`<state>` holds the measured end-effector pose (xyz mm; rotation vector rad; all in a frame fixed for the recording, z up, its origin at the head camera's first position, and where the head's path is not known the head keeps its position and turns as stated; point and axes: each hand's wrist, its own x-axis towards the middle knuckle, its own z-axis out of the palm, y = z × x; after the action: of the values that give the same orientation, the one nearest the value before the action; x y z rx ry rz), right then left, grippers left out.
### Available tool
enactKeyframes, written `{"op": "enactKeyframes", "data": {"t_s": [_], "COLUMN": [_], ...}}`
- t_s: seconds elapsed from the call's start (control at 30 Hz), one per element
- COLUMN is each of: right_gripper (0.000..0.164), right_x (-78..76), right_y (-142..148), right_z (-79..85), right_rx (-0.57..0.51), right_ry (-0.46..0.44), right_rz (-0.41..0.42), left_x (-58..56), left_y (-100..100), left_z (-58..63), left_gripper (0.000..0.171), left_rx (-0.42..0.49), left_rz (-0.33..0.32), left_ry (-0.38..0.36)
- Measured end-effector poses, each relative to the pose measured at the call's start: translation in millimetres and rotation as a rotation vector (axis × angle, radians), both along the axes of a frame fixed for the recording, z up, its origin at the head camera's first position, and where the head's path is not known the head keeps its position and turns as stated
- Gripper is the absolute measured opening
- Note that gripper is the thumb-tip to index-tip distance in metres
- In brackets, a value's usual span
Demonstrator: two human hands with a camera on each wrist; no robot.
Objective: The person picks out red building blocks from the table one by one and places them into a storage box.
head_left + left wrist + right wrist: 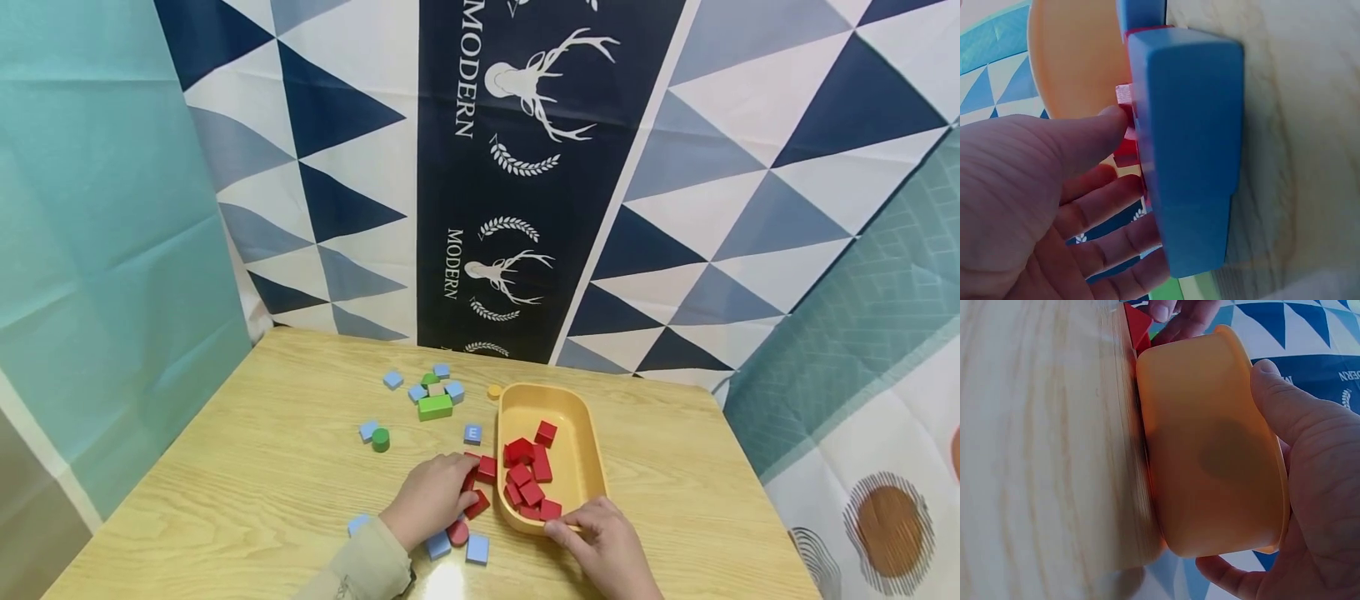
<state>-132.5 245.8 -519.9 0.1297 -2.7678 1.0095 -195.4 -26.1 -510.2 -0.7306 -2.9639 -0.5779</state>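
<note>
A yellow plastic bin (577, 450) stands on the table with a heap of red blocks (531, 492) inside, mostly along its left and near sides. My right hand (606, 546) grips the bin's near right corner, thumb over the rim (1282, 481) and fingers around the outside wall. Left of the bin, my left hand (427, 496) reaches over loose red blocks (477, 503), its thumb and fingers spread around one of them. In the left wrist view, the thumb tip overlaps red blocks (1124, 95), and a blue block (1194, 119) partly hides the fingertips.
Blue blocks (477, 549) and a red round piece (457, 533) lie near the left wrist. Farther back are a green block (435, 407), a green cylinder (380, 440), a blue block marked E (472, 434) and a small yellow piece (494, 391). Patterned cloth (352, 167) hangs behind the table.
</note>
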Motion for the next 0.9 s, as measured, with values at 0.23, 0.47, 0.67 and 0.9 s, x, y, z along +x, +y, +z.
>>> {"op": "enactKeyframes", "data": {"t_s": [0.23, 0.47, 0.67, 0.9], "right_gripper": [0.015, 0.015, 0.016, 0.015], "right_x": [-0.4, -0.2, -0.9, -1.0], "right_y": [-0.3, 1.1, 2.1, 0.6], "right_z": [2.1, 1.4, 0.5, -0.1], "right_rx": [-0.003, 0.002, -0.007, -0.003], "right_ry": [-0.045, -0.016, 0.015, -0.005], "right_rz": [-0.01, -0.007, -0.007, -0.01], "left_x": [-5.4, -12.6, -16.9, -17.7], "left_y": [-3.8, -21.5, -28.9, -28.6], "left_z": [-2.1, -5.6, -3.1, -5.8], "left_gripper": [0.038, 0.021, 0.014, 0.011], "left_rx": [-0.082, -0.07, -0.014, 0.138], "left_rz": [0.057, 0.196, 0.226, 0.26], "left_ry": [0.103, 0.202, 0.193, 0.132]}}
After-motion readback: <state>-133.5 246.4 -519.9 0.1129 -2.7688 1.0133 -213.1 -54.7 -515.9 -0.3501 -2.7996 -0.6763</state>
